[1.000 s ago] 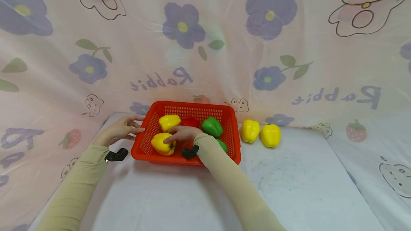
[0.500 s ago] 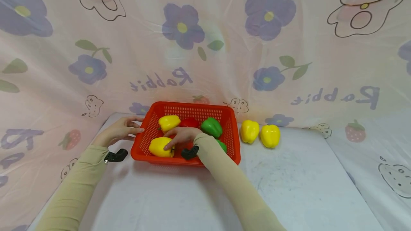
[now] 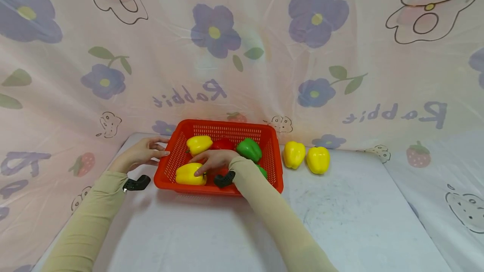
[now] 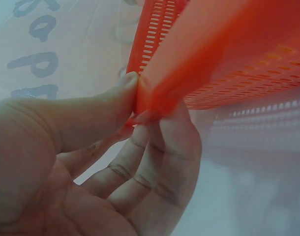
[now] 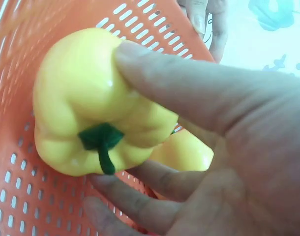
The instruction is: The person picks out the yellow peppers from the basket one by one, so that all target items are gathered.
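Note:
My left hand (image 3: pixel 140 154) pinches the left rim of a red plastic basket (image 3: pixel 270 181), thumb on one side and fingers beneath in the left wrist view. Inside the basket, my right hand (image 3: pixel 217 160) holds a yellow bell pepper (image 3: pixel 187 174) lying at the front left corner. The right wrist view shows the thumb on this yellow bell pepper (image 5: pixel 76 93) and fingers curved below it, its green stem facing the camera. Behind it lies a second yellow bell pepper (image 3: pixel 199 144). A red pepper (image 3: pixel 223 144) and a green bell pepper (image 3: pixel 249 150) sit farther right, with another green one (image 3: pixel 261 171) partly behind the sleeve.
Two more yellow bell peppers, one (image 3: pixel 294 155) close to the basket's right side and one (image 3: pixel 318 160) beyond it, stand on the white table (image 3: pixel 359 205). A printed curtain (image 3: pixel 249 83) hangs right behind the basket.
The front yellow pepper has turned and shifted slightly left and down in the basket under the right hand. The left hand stays on the rim.

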Demonstrator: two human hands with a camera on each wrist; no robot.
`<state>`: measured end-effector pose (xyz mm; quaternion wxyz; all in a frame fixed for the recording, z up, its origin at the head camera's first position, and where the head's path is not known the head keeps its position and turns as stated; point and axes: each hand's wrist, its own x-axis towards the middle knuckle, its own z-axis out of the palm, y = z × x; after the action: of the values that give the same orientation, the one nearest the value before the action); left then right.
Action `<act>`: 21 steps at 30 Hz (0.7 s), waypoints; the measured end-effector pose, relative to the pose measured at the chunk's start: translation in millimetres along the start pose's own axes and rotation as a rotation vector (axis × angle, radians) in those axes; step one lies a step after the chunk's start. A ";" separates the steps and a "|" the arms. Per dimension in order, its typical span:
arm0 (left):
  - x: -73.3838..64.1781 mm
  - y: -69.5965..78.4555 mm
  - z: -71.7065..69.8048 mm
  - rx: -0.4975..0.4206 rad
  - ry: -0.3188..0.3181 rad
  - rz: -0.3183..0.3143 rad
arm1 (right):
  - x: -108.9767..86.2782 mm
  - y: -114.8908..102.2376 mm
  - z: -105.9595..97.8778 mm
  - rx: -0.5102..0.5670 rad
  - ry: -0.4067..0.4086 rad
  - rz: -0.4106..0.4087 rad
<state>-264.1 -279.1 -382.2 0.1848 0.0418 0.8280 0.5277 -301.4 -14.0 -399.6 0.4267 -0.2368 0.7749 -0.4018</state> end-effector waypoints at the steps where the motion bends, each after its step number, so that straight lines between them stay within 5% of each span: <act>1: 0.0 -0.2 -0.1 -0.002 0.002 -0.003 | 0.0 -0.2 0.0 0.004 -0.003 -0.003; 12: -0.5 -2.2 0.2 -0.008 0.000 0.006 | -4.5 4.9 -5.5 -0.120 0.079 0.024; 21: 1.0 -1.8 -0.2 -0.008 -0.012 0.020 | -18.8 8.2 -15.4 -0.182 0.069 -0.038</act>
<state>-264.8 -279.9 -383.9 0.1845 0.0525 0.8243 0.5327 -304.9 10.5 -392.7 0.3687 -0.2755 0.8177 -0.3458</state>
